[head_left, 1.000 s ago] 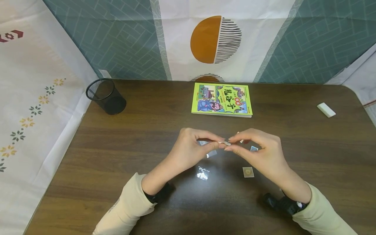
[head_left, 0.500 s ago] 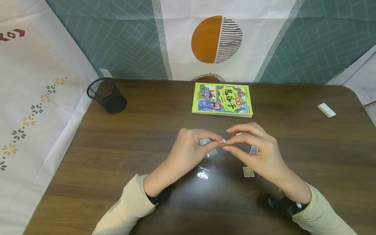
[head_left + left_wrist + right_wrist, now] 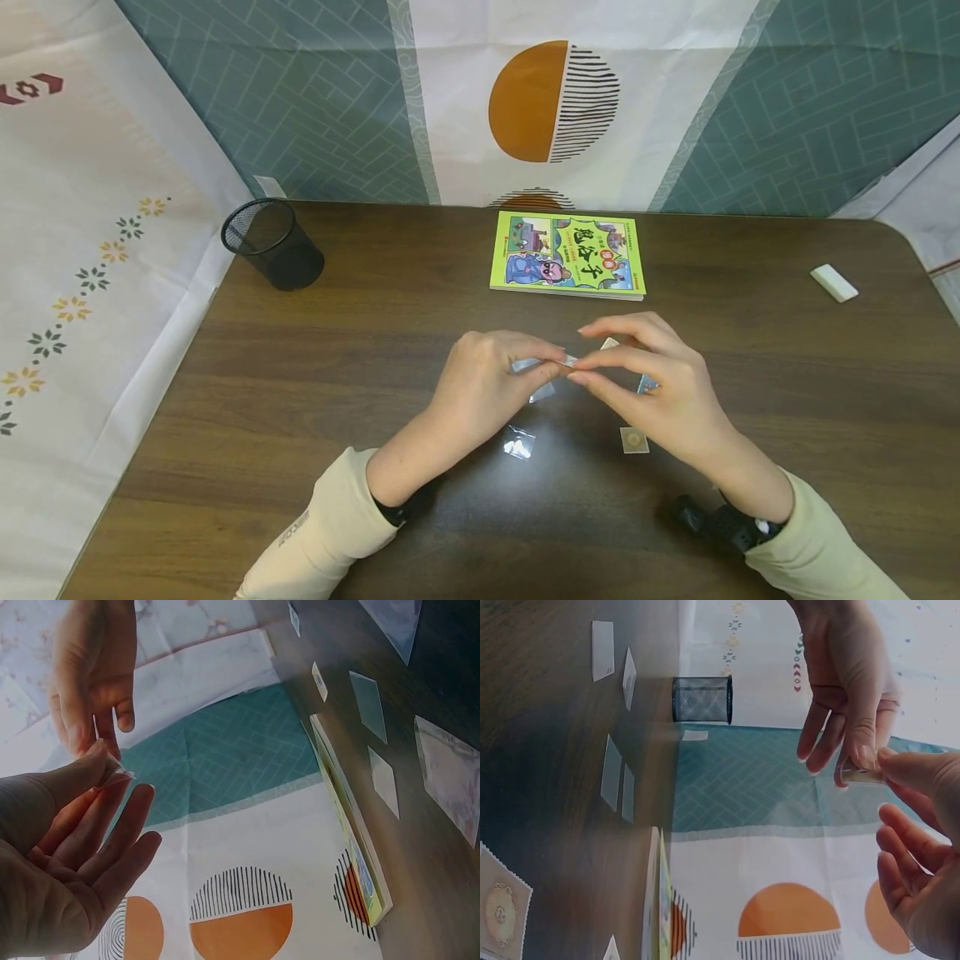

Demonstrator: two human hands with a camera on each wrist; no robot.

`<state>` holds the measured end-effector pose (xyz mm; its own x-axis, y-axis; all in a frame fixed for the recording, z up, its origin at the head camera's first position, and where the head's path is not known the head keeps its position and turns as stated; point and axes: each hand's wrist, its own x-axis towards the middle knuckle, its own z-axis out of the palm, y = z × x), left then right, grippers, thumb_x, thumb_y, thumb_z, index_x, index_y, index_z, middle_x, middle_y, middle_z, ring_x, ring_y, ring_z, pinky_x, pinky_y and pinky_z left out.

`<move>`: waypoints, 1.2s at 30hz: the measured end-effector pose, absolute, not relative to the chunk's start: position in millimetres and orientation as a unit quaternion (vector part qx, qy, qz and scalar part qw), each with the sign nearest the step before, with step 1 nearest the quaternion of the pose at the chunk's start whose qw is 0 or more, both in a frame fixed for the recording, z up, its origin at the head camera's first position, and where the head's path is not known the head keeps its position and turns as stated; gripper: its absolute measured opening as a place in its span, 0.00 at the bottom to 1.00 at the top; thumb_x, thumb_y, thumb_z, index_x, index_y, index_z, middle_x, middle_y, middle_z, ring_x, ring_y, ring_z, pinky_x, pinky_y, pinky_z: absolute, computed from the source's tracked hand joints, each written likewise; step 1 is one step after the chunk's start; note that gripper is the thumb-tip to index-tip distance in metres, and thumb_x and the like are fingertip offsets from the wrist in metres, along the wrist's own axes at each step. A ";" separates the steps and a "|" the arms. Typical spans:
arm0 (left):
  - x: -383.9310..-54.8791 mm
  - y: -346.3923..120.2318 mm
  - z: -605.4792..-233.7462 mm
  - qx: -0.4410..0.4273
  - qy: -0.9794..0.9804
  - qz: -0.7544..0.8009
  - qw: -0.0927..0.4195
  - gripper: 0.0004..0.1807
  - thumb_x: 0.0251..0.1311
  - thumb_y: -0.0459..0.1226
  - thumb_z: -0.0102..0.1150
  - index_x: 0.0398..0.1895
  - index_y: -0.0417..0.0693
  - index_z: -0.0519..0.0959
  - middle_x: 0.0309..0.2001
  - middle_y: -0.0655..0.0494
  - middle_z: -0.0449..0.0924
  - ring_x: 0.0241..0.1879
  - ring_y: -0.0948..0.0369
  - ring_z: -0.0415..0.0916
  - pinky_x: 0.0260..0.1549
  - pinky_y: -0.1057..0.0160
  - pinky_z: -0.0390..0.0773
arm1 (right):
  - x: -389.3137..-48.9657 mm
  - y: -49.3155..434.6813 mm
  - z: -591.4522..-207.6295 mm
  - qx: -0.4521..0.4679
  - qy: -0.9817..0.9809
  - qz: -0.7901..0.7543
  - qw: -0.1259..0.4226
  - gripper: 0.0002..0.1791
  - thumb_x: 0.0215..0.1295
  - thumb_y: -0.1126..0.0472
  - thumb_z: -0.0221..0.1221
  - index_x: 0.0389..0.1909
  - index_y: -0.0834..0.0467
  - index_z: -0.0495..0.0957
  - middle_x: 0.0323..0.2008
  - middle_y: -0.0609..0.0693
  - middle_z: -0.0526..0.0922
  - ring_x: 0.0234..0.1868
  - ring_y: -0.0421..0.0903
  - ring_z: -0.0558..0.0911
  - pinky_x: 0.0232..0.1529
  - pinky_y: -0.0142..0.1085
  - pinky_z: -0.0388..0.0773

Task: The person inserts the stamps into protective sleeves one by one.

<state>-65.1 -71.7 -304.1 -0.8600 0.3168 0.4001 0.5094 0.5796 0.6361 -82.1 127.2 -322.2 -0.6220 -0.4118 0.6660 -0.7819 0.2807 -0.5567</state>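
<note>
Above the middle of the table, my left hand point(image 3: 487, 379) pinches a small clear plastic sleeve point(image 3: 116, 774) between thumb and index finger. Something thin and brownish shows inside it in the right wrist view. My right hand point(image 3: 667, 383) pinches the sleeve's other end with thumb and index finger, its other fingers spread apart. Fingertips hide much of the sleeve. Below the right hand lies a perforated stamp point(image 3: 633, 440) with a round tan design. A bluish stamp point(image 3: 647, 384) and a pale one point(image 3: 609, 342) are partly covered by that hand.
Flat clear sleeves lie below the left hand, among them a shiny sleeve point(image 3: 519, 442). Behind the hands is a green-covered book point(image 3: 567, 255). A black mesh pen holder point(image 3: 281, 250) stands at the back left, and a white block point(image 3: 834, 282) lies far right.
My right hand's middle finger has lifted away from the sleeve, and its fingers have spread. The pinched sleeve has shifted slightly left. My left hand has barely moved.
</note>
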 end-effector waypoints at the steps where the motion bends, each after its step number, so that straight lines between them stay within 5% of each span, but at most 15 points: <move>1: -65.2 -71.6 -304.4 -0.241 -0.879 -0.394 0.120 0.07 0.48 0.34 0.70 0.32 0.47 0.87 0.32 0.59 0.86 0.35 0.67 0.82 0.37 0.73 0.77 | -82.3 127.3 -322.0 0.388 -0.776 0.456 0.200 0.18 0.59 0.46 0.60 0.30 0.57 0.86 0.42 0.53 0.81 0.45 0.45 0.74 0.42 0.26 0.67; 14: -67.0 -68.5 -308.0 -0.287 -0.849 -0.440 0.062 0.14 0.49 0.33 0.69 0.41 0.39 0.83 0.38 0.52 0.85 0.31 0.66 0.80 0.35 0.79 0.75 | -83.6 125.4 -318.9 0.402 -0.810 0.347 0.250 0.21 0.70 0.50 0.50 0.29 0.61 0.83 0.47 0.55 0.79 0.48 0.56 0.75 0.45 0.47 0.64; 22: -71.1 -70.0 -308.2 -0.261 -0.836 -0.482 0.013 0.10 0.56 0.33 0.63 0.41 0.40 0.81 0.34 0.54 0.85 0.30 0.66 0.81 0.33 0.76 0.77 | -84.8 127.8 -319.5 0.385 -0.818 0.359 0.231 0.23 0.70 0.48 0.49 0.33 0.61 0.84 0.47 0.54 0.80 0.48 0.53 0.76 0.46 0.44 0.66; 30: -82.8 -80.0 -309.2 -0.231 -0.830 -0.505 -0.056 0.05 0.57 0.33 0.63 0.37 0.44 0.81 0.30 0.56 0.84 0.24 0.70 0.77 0.28 0.70 0.78 | -87.6 138.6 -320.2 0.369 -0.828 0.387 0.168 0.24 0.66 0.44 0.50 0.37 0.59 0.84 0.45 0.51 0.80 0.48 0.47 0.75 0.43 0.28 0.68; 36: -90.9 -103.9 -322.1 -0.191 -0.853 -0.476 -0.101 0.04 0.61 0.34 0.58 0.38 0.44 0.80 0.28 0.56 0.81 0.24 0.61 0.77 0.26 0.65 0.77 | -93.7 139.2 -326.6 0.396 -0.818 0.391 0.143 0.09 0.55 0.65 0.66 0.38 0.58 0.84 0.43 0.48 0.81 0.47 0.45 0.77 0.42 0.24 0.71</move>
<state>-90.9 -103.9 -322.1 -0.9063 0.4225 0.0098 0.2302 0.4742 0.8498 -93.7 139.2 -326.6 -0.6446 -0.5366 0.5445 -0.7608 0.3802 -0.5259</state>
